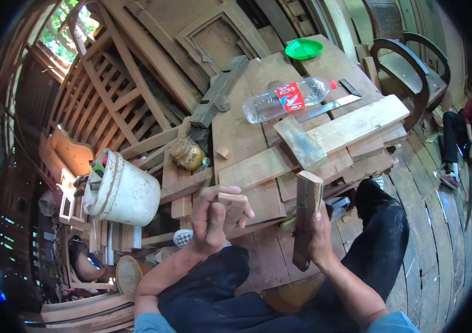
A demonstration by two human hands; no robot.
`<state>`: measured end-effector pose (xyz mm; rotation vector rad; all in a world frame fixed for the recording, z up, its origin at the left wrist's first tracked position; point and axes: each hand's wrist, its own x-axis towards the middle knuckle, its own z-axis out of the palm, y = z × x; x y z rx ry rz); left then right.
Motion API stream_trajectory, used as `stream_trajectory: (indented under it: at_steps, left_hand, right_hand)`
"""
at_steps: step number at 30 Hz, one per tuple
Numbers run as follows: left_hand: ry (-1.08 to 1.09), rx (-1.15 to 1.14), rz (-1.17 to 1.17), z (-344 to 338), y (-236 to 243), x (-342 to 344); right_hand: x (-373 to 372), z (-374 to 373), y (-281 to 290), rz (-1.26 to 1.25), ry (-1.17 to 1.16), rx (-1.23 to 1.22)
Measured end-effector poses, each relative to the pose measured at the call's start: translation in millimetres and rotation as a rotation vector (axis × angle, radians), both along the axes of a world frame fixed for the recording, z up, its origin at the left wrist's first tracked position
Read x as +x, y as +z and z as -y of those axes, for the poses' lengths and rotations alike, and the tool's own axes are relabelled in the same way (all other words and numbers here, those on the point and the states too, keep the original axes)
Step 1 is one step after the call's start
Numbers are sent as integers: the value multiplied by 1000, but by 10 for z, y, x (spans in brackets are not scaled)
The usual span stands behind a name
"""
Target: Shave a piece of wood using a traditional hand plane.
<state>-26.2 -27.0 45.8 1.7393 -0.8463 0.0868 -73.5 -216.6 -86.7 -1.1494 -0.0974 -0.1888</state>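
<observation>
My left hand (214,222) grips a small flat wooden piece (234,206), fingers curled round it, at the bench's (247,156) front edge. A little to the right, my right hand (319,241) is closed on a longer wooden block (306,205), held upright. Beyond them, a wide metal blade (302,143) lies across pale boards (365,121). A plastic bottle (262,109) with a red label lies on its side behind it, beside a metal square (333,105). A green dish (304,49) sits at the far end. A glass jar (186,152) stands left of the planks.
A white bucket (127,194) holding tools stands at the left, beside stacked wooden frames (114,94). A wooden chair (413,77) is at the back right. Another person (455,144) is at the far right on the plank floor (430,238). My bent legs are below the bench.
</observation>
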Motion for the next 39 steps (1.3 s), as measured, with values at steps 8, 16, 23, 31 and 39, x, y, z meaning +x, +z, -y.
stream_trajectory:
  at_steps: [8, 16, 23, 31, 39]
  left_hand:
    - [151, -276, -100, 167, 175, 6]
    - [0, -485, -313, 47, 117, 19]
    - [-135, -356, -387, -15, -100, 49]
    - [-184, -277, -565, 65, -316, 73]
    - [-71, -298, -646, 140, -417, 84]
  right_hand:
    - [-18, -1, -4, -23, 44, 67]
    - [-57, -45, 88, -82, 66, -106]
    - [-76, -62, 25, -106, 57, 50]
    - [-92, -14, 49, -25, 249, 77]
    - [-70, -17, 69, -85, 250, 30]
